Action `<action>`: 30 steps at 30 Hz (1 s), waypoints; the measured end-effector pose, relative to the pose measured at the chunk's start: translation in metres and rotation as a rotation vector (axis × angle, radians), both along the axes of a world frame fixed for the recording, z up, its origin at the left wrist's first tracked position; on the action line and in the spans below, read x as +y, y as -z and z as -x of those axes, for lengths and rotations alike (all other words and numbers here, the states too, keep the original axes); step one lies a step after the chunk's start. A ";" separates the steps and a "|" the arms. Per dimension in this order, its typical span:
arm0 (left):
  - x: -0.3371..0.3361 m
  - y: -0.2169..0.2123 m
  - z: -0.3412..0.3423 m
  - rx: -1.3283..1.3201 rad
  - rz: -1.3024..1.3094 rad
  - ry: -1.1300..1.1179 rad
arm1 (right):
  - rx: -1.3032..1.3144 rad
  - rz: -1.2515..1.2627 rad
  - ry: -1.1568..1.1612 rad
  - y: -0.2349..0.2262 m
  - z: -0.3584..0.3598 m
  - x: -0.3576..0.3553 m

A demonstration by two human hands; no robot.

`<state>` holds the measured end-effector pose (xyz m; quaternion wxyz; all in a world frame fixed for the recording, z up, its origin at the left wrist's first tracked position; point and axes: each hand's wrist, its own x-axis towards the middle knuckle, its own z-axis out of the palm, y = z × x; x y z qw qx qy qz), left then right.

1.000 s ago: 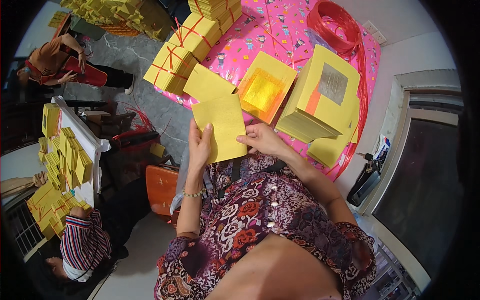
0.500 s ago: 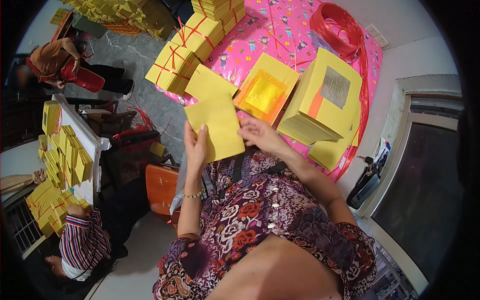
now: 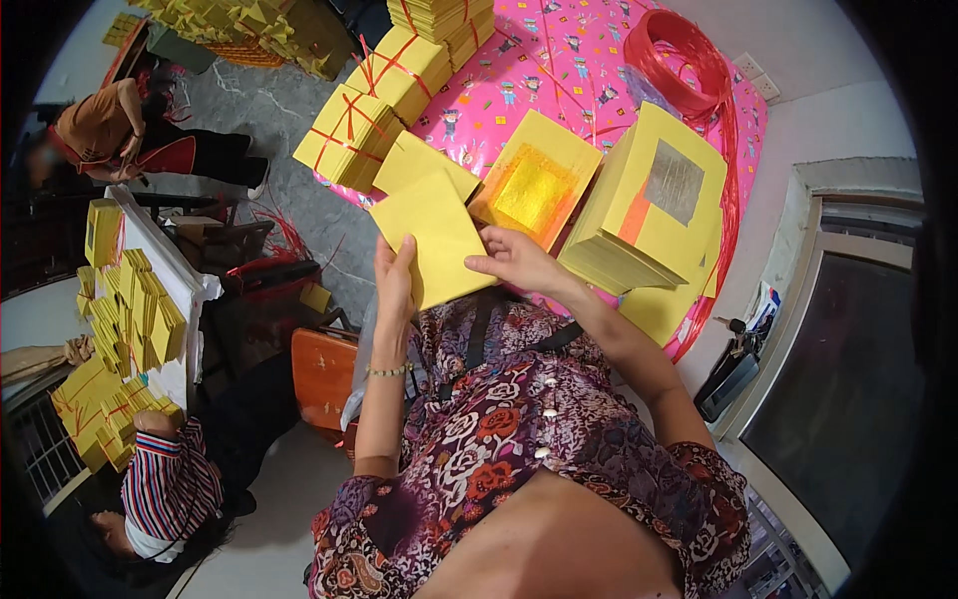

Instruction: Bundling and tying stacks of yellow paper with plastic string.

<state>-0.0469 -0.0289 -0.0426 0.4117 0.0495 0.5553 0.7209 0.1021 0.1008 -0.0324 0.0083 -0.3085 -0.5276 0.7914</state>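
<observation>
My left hand (image 3: 396, 275) grips the left edge of a plain yellow paper sheet or thin stack (image 3: 436, 235), thumb on its face and fingers behind. On the right edge, my right hand (image 3: 519, 260) pinches the same paper with its thumb in front; some fingertips are hidden. Just beyond lies another yellow paper stack (image 3: 414, 165). Beside it is a yellow sheet with a shiny gold square and orange border (image 3: 534, 190). A tall stack of yellow paper with a silver square on top (image 3: 649, 230) stands to the right.
Yellow bundles tied with red strips (image 3: 349, 135) line the left side of the pink patterned table cover (image 3: 499, 80). A coil of red plastic strip (image 3: 664, 75) lies far right. At left, two other people are near a table with yellow bundles (image 3: 140, 309).
My right thumb has moved onto the front of the paper and the hand has closed at its edge. The paper has shifted slightly. A person at far left has moved their arms.
</observation>
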 end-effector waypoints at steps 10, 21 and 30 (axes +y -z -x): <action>0.052 0.075 0.055 0.327 0.115 -0.118 | -0.179 -0.730 0.192 0.056 0.054 0.037; 0.069 0.125 0.071 0.418 0.301 -0.166 | -0.301 -0.929 0.085 0.067 0.071 0.059; 0.073 0.122 0.069 0.427 0.382 -0.179 | -0.213 -1.053 0.199 0.070 0.044 0.054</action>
